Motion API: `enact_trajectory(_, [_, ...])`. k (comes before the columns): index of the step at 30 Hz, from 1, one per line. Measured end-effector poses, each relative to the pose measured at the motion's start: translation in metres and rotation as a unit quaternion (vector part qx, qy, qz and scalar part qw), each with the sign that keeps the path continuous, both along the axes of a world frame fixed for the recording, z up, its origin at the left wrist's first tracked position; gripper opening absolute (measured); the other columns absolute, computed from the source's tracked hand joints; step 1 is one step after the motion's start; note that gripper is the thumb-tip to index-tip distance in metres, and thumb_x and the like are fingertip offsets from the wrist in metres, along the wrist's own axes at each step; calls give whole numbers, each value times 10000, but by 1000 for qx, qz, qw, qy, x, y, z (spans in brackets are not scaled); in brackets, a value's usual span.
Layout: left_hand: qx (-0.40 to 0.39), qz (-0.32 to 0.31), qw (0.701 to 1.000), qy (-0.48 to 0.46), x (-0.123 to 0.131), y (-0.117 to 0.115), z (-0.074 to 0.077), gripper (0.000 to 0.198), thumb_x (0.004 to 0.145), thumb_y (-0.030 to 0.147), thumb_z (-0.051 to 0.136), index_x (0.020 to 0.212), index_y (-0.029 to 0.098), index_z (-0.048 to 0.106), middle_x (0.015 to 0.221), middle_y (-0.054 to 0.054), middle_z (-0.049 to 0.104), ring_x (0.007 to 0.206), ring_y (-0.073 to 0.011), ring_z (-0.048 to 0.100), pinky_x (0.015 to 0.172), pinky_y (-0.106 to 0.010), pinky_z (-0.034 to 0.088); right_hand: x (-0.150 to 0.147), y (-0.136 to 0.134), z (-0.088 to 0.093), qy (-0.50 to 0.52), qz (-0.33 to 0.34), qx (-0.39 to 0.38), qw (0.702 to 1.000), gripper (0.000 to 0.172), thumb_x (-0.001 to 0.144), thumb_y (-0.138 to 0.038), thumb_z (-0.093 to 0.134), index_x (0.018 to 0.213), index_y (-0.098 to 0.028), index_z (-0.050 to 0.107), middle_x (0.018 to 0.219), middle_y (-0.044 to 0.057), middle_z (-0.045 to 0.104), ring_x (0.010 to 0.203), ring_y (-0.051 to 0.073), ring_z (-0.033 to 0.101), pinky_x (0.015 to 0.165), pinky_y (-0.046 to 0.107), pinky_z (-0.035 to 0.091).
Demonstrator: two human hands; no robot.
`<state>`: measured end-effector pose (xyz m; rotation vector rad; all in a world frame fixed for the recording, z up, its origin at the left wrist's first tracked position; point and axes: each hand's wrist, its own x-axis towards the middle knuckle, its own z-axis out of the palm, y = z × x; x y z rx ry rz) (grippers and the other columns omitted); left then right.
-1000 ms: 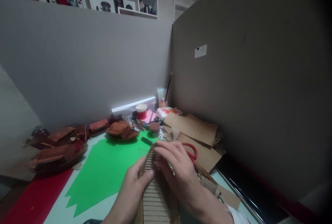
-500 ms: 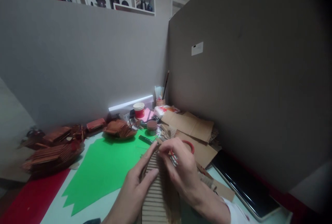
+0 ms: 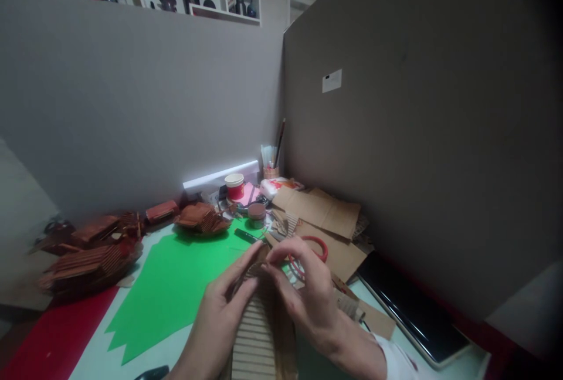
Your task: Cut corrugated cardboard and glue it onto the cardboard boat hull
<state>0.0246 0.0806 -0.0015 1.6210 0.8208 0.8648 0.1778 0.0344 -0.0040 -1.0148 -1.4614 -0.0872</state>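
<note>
A strip of corrugated cardboard [image 3: 257,333], its ridges facing up, runs from the bottom edge up between my two hands. My left hand [image 3: 220,309] grips its left edge, with the thumb on the ridged face and the fingers behind. My right hand [image 3: 305,289] pinches the strip's far end between thumb and bent fingers; whatever lies inside the pinch is hidden. Just behind the right hand, red-handled scissors [image 3: 324,248] are partly covered by it. A dark marker [image 3: 247,236] lies on the green sheet [image 3: 176,280] beyond the left fingertips.
Flat cardboard pieces [image 3: 323,213] are heaped at the back right, beside a black glossy device [image 3: 409,309]. Reddish-brown corrugated models [image 3: 88,260] stand at left. At the back are a paper cup [image 3: 234,185], a round jar [image 3: 257,214] and a pen holder [image 3: 271,172].
Both hands and the cardboard strip have shifted slightly left and toward me. The right fingers still pinch the strip's far end, and more of the scissors shows.
</note>
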Motion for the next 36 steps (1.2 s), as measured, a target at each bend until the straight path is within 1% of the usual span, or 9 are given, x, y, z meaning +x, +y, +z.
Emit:
enact_trajectory(4, [22,-4,1000,8,0,1,0,338,876,350,615,1207,377,676,1358,67,627,1320,-194,496,1160,-336,288,-2,-1,0,1,1,2,1000,142,874,-63,572,889,-203,552,798,20,612,720,156,584,652,287,499])
enact_trajectory(8, [15,25,1000,-3,-2,7,-1,169,823,288,646,922,288,784,1077,2,760,1090,-245,636,1005,-340,450,4,-5,11,6,-1,-13,1000,88,881,-120,592,907,-204,581,804,18,637,722,156,615,665,286,522])
enact_trajectory(15, [16,74,997,8,-6,17,9,169,766,346,696,850,209,747,937,-39,745,951,-265,649,870,-324,482,47,-3,35,164,-144,-3,976,27,912,-229,594,894,-210,601,838,14,646,768,159,626,700,280,506])
enact_trajectory(22, [-8,121,993,-5,-23,45,42,320,719,390,750,969,194,709,969,-32,747,874,-244,669,749,-282,492,59,5,32,150,-136,-34,979,80,910,-280,587,929,-202,584,853,21,637,769,167,616,715,298,493])
enact_trajectory(24, [-26,122,992,-31,-30,53,58,326,725,362,751,1005,204,696,947,-9,751,808,-203,672,679,-244,496,59,2,34,145,-134,-35,980,113,926,-308,562,973,-205,562,885,26,625,782,165,605,725,297,490])
enact_trajectory(26, [-12,145,987,-61,-37,54,76,237,702,294,771,909,201,704,821,41,747,697,-138,641,604,-179,469,59,-3,37,134,-131,-48,981,132,963,-326,491,949,-206,544,860,22,611,767,159,592,711,285,479])
enact_trajectory(31, [2,178,980,-87,-47,34,110,217,843,222,635,1054,173,650,762,150,710,644,-49,605,662,-131,429,44,-3,31,12,-61,-222,973,377,979,-343,416,638,-208,505,572,-17,533,542,136,522,547,253,381])
enact_trajectory(33, [9,191,978,-86,-49,28,110,218,818,209,659,1030,162,655,765,141,706,635,-45,600,660,-127,430,29,-1,20,-68,-20,-314,947,354,932,-377,512,627,-201,544,519,-18,529,484,139,502,498,254,320])
enact_trajectory(36, [29,199,975,-90,-55,25,97,228,722,230,751,935,183,684,782,78,712,637,-81,600,614,-147,461,6,-2,3,-178,25,-404,897,201,836,-384,651,883,-188,654,615,26,639,549,191,580,507,257,293])
